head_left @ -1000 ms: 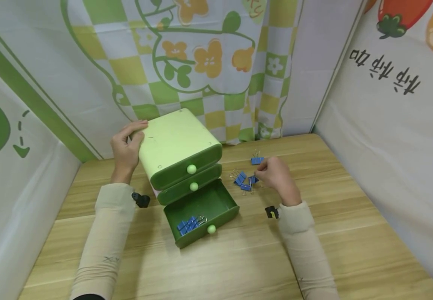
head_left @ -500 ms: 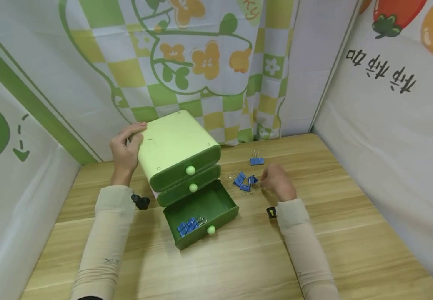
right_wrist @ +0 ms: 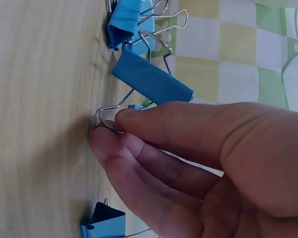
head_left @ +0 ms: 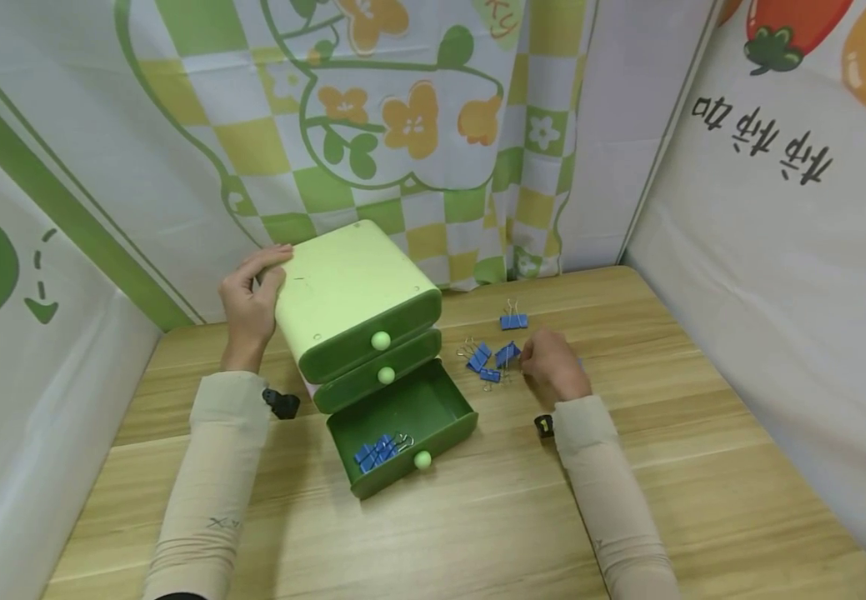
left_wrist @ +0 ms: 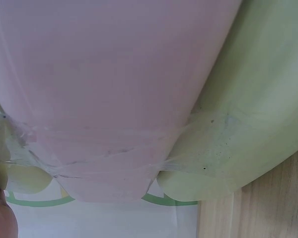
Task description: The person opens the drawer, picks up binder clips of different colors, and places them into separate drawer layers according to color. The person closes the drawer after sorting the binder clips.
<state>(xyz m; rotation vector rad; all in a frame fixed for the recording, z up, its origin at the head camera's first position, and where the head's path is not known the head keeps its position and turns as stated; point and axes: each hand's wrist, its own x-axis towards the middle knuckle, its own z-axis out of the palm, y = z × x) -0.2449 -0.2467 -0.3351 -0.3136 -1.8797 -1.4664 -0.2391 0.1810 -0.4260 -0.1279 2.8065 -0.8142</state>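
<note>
In the head view my left hand (head_left: 247,312) rests on the upper left side of a light-green drawer unit (head_left: 353,279); a fingertip (left_wrist: 2,220) shows at the left wrist view's lower left. My right hand (head_left: 555,367) pinches a wire handle of a blue binder clip (right_wrist: 151,77) between thumb and fingers, just above the table. Other blue binder clips (head_left: 479,357) lie beside it to the left, and one binder clip (head_left: 513,322) is farther back. Another binder clip (right_wrist: 104,223) sits below the hand in the right wrist view.
The unit's bottom drawer (head_left: 440,392) is pulled out, with several blue binder clips (head_left: 378,452) inside. Its two upper drawers are closed. The wooden table (head_left: 478,533) meets a patterned curtain (head_left: 433,208) at the back. Clear tape crosses the unit's pink side panel (left_wrist: 104,74).
My right hand has moved slightly toward the person, and the blue binder clip at its fingertips has turned and shifted. The left hand keeps its place on the drawer unit.
</note>
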